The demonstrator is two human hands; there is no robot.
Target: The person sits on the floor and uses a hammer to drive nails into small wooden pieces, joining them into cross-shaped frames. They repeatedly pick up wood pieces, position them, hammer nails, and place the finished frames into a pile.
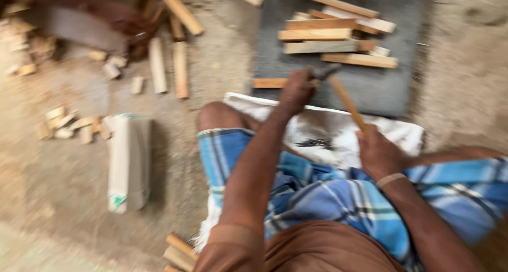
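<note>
I sit on the floor with a blue checked cloth over my legs. My right hand (377, 151) grips the wooden handle of a hammer (345, 96), whose dark head points up and left. My left hand (296, 88) rests beside the hammer head, pinching something small that the blur hides, on a wooden strip (269, 83) at the near edge of a grey mat (389, 89). A white cloth (328, 132) with dark small pieces on it lies across my lap, between my two hands.
A stack of wooden strips (338, 34) lies on the grey mat. Loose wood blocks (166, 65) and offcuts (71, 125) are scattered at left. A pale folded sack (128, 161) lies on the sandy floor. Another person's hand (127, 20) holds a flat grey sheet at top left.
</note>
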